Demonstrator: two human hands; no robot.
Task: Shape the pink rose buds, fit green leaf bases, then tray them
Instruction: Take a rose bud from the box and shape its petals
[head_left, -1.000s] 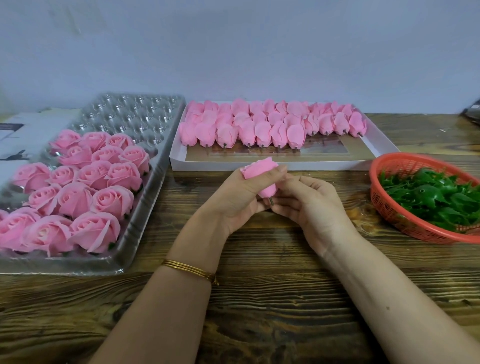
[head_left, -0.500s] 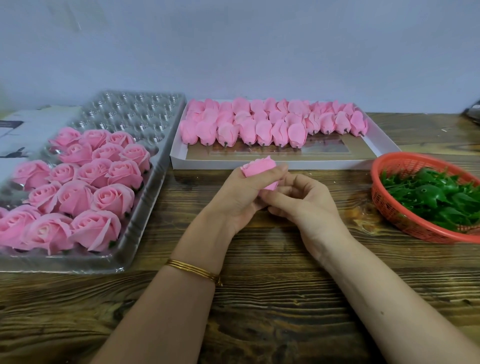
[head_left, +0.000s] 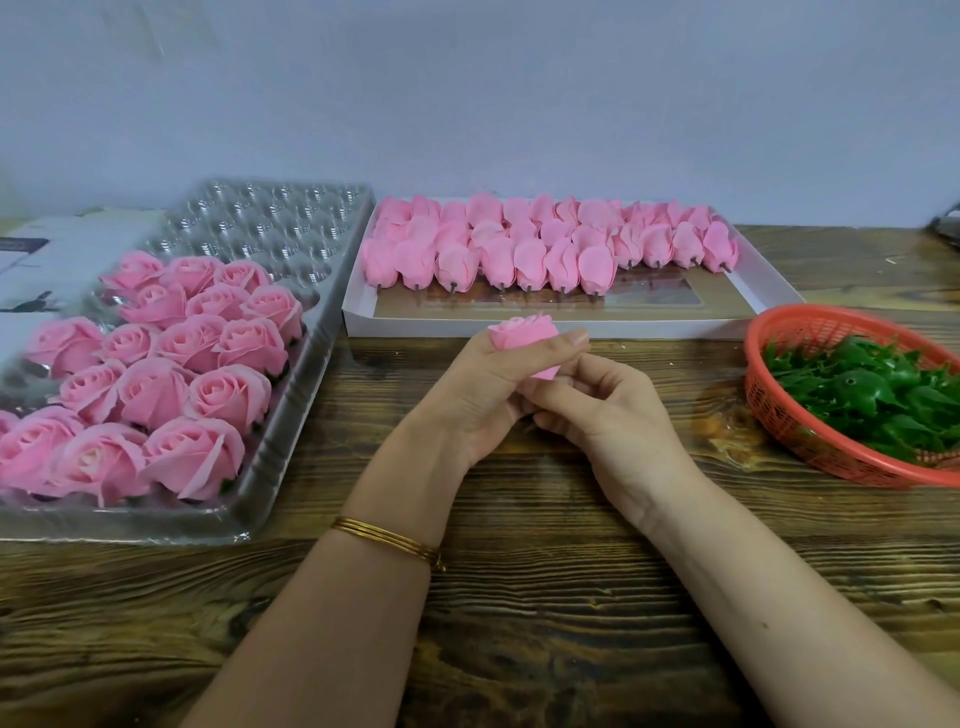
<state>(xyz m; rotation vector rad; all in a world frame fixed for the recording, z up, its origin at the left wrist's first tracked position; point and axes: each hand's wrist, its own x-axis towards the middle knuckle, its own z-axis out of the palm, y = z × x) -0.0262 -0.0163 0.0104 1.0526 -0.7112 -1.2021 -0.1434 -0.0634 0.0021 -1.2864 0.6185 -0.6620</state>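
Observation:
A pink rose bud (head_left: 522, 332) stands upright in the middle of the view, above the wooden table. My left hand (head_left: 478, 395) grips it, thumb laid across its front. My right hand (head_left: 608, 410) meets it from the right, fingers curled at the bud's lower end, which they hide. Several shaped roses (head_left: 156, 374) fill the near part of a clear blister tray (head_left: 291, 415) on the left. Unshaped buds (head_left: 545, 244) lie in rows in a white box (head_left: 748, 306) behind my hands. Green leaf bases (head_left: 872, 400) are heaped in a red basket (head_left: 779, 415) at right.
The far cells of the blister tray (head_left: 270, 223) hold nothing. A white box or paper (head_left: 47, 260) lies behind the tray at far left. Bare wooden table (head_left: 519, 597) lies under my forearms. A grey wall runs close behind everything.
The bud has opened a little at its top between my hands. My right fingers have shifted in under the bud's base. Both hands stay at the same spot.

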